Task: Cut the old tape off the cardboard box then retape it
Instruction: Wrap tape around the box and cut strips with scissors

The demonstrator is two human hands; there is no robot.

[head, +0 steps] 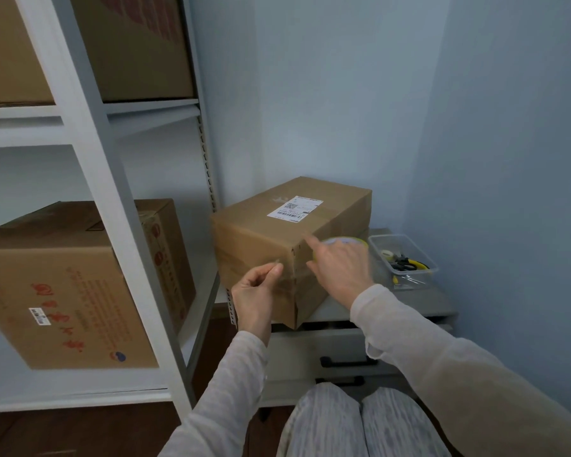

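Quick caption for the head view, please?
Left hand pinches the tape end against the cardboard box; right hand holds the tape roll at its corner.

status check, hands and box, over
Left hand pinches tape end at near face of cardboard box. Right hand at tape roll by box corner, grip unclear. Nothing blocking.

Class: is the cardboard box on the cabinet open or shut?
Shut: the cardboard box has a flat, closed top bearing a shipping label.
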